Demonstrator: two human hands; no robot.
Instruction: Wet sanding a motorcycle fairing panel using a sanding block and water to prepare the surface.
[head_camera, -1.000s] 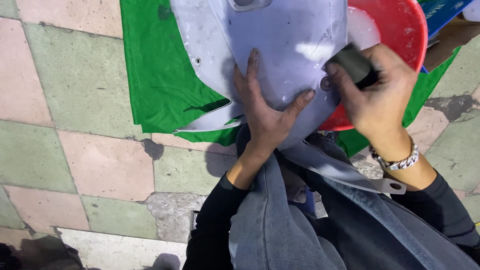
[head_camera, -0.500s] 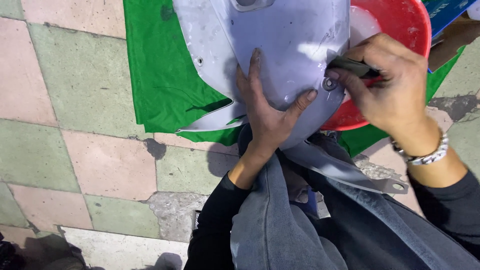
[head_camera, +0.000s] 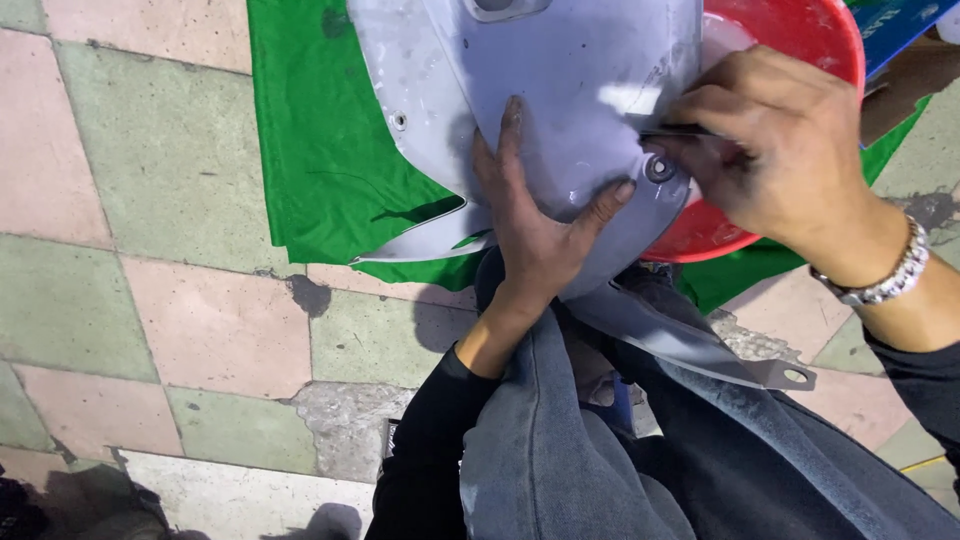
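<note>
Pale lilac-grey plastic fills the middle of the head view: a curved body panel (head_camera: 560, 90), glossy and scuffed, runs from twelve o'clock down to the centre, its lower end resting against the person's denim-clad knee (head_camera: 560, 450). A narrow pointed tip of the panel juts toward nine o'clock over a green cloth (head_camera: 320, 150), and a thinner strip with a small mounting tab reaches toward four o'clock.

The left hand (head_camera: 535, 225) lies flat on the panel's lower part, palm down, its fingers (head_camera: 512, 125) spread and released rather than gripping; the thumb stretches toward two o'clock and ends just beside a round screw hole with a washer (head_camera: 659, 168).

The right hand (head_camera: 790, 150) comes in from three o'clock, wearing a silver bracelet (head_camera: 885, 280) at the wrist. Its fingers are clenched round a slim dark tool (head_camera: 668, 130), which lies almost level and points toward nine o'clock, its tip on the panel just above the washer. What kind of tool it is cannot be told, since the hand hides most of it.

Behind the panel, at one to three o'clock, sits a red plastic basin (head_camera: 810, 30), partly covered by the panel and the right hand. The green cloth spreads beneath both, on a floor (head_camera: 110, 210) of worn pink and green tiles with cracked grout. Both sleeves are black.
</note>
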